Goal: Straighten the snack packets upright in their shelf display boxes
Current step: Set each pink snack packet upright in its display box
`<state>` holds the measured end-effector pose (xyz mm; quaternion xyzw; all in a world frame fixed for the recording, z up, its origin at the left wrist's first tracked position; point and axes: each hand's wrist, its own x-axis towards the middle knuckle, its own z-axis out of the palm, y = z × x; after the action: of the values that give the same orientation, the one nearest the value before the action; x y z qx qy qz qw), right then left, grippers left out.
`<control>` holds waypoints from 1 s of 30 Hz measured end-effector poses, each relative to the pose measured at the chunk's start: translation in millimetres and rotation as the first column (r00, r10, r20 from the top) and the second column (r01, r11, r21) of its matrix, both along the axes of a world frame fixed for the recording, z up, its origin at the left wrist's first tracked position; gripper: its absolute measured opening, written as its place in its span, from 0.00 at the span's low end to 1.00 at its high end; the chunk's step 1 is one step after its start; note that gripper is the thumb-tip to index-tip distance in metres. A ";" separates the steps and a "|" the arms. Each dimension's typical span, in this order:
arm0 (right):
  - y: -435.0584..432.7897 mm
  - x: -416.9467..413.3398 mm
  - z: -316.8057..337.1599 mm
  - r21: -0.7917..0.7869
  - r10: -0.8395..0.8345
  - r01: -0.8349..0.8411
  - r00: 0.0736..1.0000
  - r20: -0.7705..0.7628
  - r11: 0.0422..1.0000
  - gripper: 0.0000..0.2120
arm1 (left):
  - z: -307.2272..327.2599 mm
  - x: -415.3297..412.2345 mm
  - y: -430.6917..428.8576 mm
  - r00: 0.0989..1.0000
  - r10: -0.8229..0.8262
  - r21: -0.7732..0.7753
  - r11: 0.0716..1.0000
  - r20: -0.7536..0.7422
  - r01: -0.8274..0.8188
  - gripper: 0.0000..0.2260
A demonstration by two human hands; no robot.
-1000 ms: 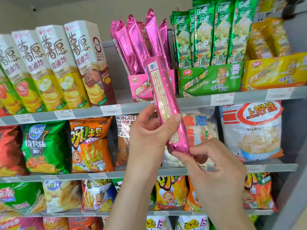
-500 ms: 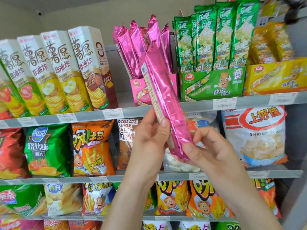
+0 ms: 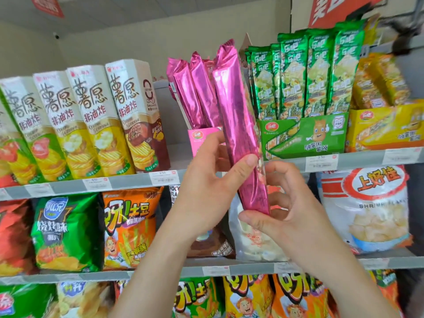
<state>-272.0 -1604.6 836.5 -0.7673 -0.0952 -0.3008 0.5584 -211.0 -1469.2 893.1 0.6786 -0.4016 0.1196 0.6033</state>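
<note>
The left hand [image 3: 206, 187] and the right hand [image 3: 296, 216] have carried the pink packet [image 3: 238, 125] upward over the last second and rolled it about its length. The printed label strip that faced the camera is now out of sight and plain pink foil shows. The packet's top, which sat low against the standing packets, now reaches about level with their tips. This suggests the packet is being turned the right way and lifted for return to its box. It is not in yet: its lower end hangs below the shelf edge [image 3: 137, 180], in front of the bags on the shelf beneath. The left hand is partly closed around it, thumb pressed across the front of the foil a little below the middle, fingers wrapped behind. The right hand holds the bottom end, thumb under the seal and curled fingers behind it. The packet's top leans slightly left, much like the other pink packets [image 3: 195, 95] standing in the pink display box [image 3: 202, 136] just behind the left hand's fingers. Further right, the green packets [image 3: 316, 76] stand upright in their green box [image 3: 305, 136]
</note>
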 end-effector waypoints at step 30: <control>-41.3 106.3 174.9 -0.045 -0.430 0.494 0.795 0.427 0.868 0.25 | 207.7 137.5 -27.9 0.582 -0.274 0.642 0.394 0.765 -0.658 0.21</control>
<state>-165.7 -1646.0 1011.3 -0.7290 -0.0406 -0.5715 0.3746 -73.4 -1497.0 1100.8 0.8067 -0.5216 0.2485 -0.1241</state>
